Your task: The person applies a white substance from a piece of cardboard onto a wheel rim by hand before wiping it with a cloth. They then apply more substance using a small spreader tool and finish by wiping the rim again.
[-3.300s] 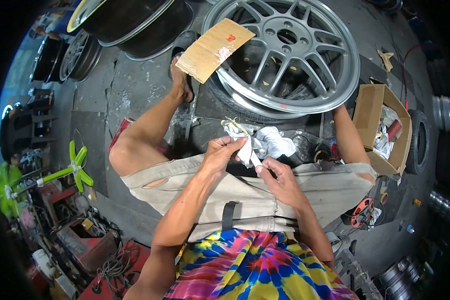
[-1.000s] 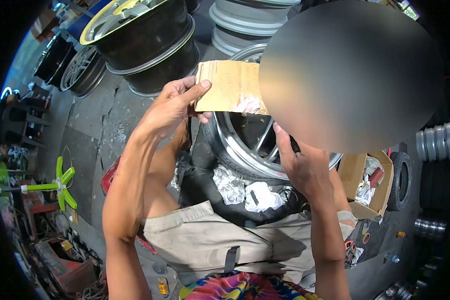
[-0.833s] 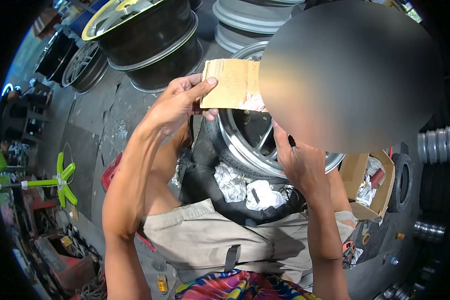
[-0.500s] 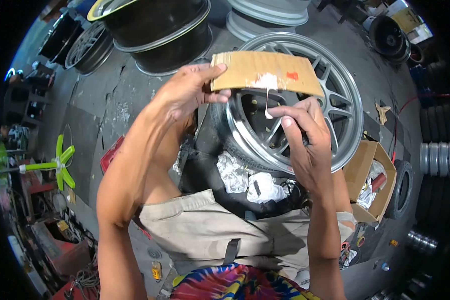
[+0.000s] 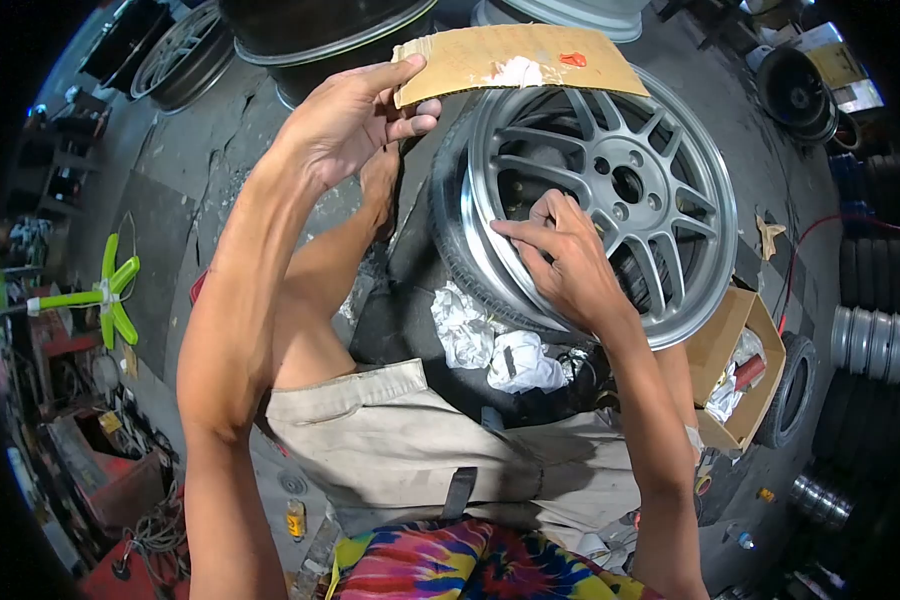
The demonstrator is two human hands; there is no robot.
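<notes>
My left hand (image 5: 355,120) pinches the left end of a tan cardboard piece (image 5: 450,58), held over the top of a wheel. On the cardboard sit a white paste smear (image 5: 518,72) and a small orange-red dab (image 5: 573,60). My right hand (image 5: 567,260) reaches over the silver alloy wheel rim (image 5: 705,245), its index finger stretched out to the rim's left lip and the other fingers partly bent. No tool shows in it. Beneath the rim lies a black tire (image 5: 450,235).
White crumpled cloths (image 5: 525,362) lie below the wheel. An open cardboard box (image 5: 720,405) stands at right beside another tire (image 5: 792,390). Dark wheel barrels (image 5: 320,45) stand at the back, a green-bladed fan (image 5: 110,290) at left, and a small yellow bottle (image 5: 296,520) on the floor.
My right hand has left the paste under the cardboard and come down and left to the rim's lip. A strand of paste hung from the cardboard before. My left hand with the cardboard sits higher in view.
</notes>
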